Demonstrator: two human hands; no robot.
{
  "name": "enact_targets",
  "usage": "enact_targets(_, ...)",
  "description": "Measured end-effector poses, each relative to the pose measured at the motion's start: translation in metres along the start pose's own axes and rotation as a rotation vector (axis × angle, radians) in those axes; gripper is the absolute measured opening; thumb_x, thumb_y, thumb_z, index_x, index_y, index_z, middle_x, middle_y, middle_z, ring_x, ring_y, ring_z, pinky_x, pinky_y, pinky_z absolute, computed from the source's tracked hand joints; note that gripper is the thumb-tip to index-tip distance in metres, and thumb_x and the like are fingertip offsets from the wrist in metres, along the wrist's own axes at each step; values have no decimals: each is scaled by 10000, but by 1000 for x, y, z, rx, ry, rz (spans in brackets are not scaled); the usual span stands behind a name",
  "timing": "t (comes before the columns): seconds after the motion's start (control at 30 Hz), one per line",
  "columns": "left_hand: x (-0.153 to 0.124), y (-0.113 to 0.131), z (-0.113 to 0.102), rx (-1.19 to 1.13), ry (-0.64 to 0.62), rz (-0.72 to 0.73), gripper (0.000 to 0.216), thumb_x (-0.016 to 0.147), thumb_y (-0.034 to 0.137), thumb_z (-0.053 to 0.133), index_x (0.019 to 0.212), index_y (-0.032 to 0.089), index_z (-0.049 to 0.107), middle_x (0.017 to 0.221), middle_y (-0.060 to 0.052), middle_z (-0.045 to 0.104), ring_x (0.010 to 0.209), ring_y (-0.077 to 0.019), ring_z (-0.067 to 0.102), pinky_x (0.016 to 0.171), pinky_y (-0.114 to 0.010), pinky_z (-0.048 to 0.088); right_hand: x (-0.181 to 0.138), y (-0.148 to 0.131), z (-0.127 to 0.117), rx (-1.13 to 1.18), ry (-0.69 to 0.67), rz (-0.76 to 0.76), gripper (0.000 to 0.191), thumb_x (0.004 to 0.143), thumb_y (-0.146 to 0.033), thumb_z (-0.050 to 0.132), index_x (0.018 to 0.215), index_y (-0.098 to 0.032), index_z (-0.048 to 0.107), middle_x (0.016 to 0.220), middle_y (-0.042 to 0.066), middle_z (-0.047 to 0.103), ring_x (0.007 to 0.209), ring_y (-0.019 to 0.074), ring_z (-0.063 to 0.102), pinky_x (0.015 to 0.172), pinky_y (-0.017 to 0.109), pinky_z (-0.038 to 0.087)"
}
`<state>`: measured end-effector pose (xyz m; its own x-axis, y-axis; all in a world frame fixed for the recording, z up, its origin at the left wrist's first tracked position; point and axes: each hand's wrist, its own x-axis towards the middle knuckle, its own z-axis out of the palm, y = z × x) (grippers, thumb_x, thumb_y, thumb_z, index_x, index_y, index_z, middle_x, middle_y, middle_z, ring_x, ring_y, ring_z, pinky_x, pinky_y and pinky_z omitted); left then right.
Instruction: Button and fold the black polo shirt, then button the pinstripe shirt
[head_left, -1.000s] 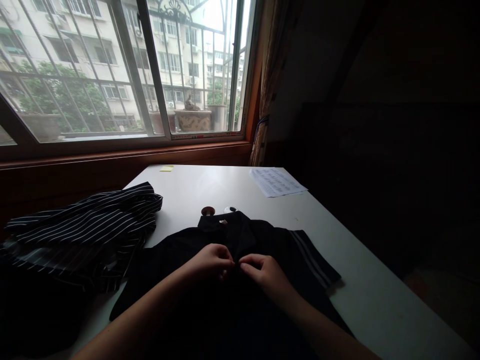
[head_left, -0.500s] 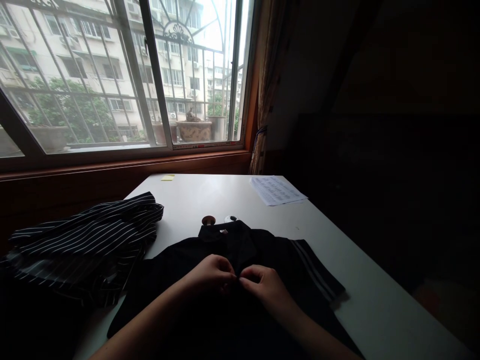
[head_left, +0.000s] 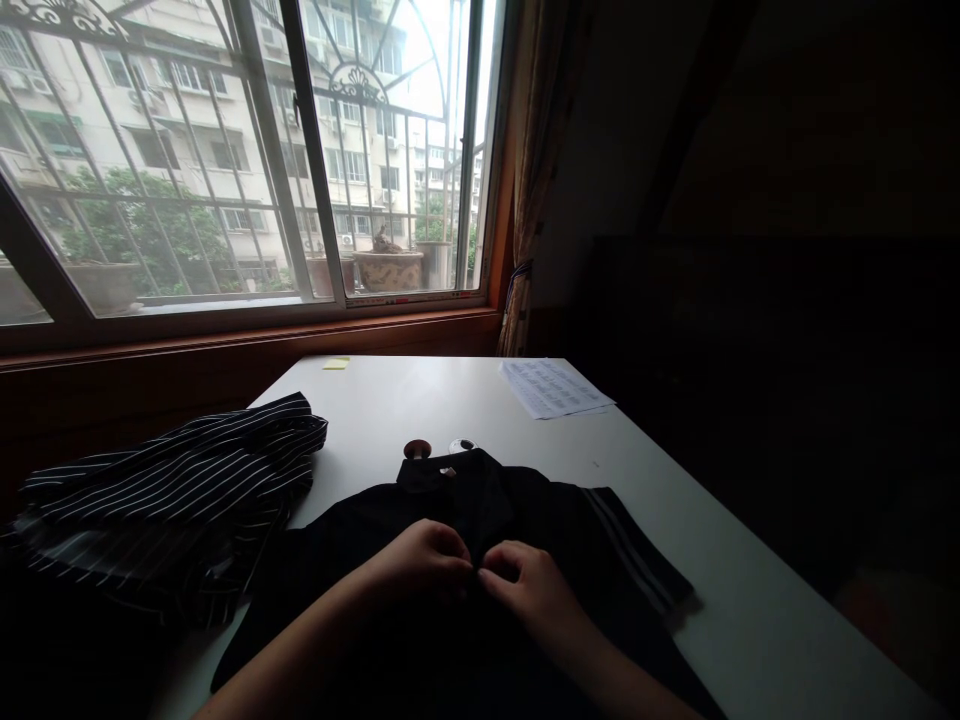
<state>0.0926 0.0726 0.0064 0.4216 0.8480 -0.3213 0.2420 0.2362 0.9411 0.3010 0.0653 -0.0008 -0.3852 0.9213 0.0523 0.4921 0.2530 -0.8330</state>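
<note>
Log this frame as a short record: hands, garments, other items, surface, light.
hands: left hand and right hand pinching the front of a black collared shirt, fingertips close together
other garment: dark white-striped garment, bunched, image left
beyond collar: brown spool-like item; white disc, dark centre
table's far end: yellow sticky note; printed sheets
surface: white table
light: window daylight; image right dark

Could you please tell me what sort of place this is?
Probably a room in a home: a curtain hangs beside the large window, and a dark garment lies on the white table.
</note>
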Motion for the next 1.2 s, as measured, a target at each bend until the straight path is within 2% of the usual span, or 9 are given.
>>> enact_targets(0.23,1,0,1,27,15,11,302,707,356,743,880,111,713,702,-45,690,646,-187,675,568,-271,524,0,1,1,-42,-4,5,128,800,-283,644,777,-184,721,798,30,682,789,188,630,710,273,449)
enact_targets(0.4,-2,4,2,21,6,-16,355,760,429,713,910,108,715,718,-60,707,598,-148,655,556,-241,504,0,2,1,-81,1,-3,129,802,-294,643,745,-194,702,790,26,673,788,186,623,703,271,442)
enact_targets(0.57,-2,7,5,12,22,-36,399,720,452,755,905,102,712,715,-69,711,588,-144,656,540,-228,494,0,3,3,-110,12,-1,127,801,-291,644,736,-193,691,796,25,673,795,186,619,710,273,435)
enact_targets(0.83,4,-2,6,19,53,-18,301,714,367,746,857,106,703,673,-48,696,545,-136,642,515,-228,493,1,0,3,-112,13,-7,141,809,-298,637,731,-192,689,787,28,670,778,185,616,702,275,438)
enact_targets(1.2,2,4,8,34,95,1,224,677,274,730,818,104,692,715,-41,678,612,-168,666,533,-255,536,1,1,3,-94,6,-13,121,800,-286,643,756,-198,713,790,27,678,791,190,625,713,279,448)
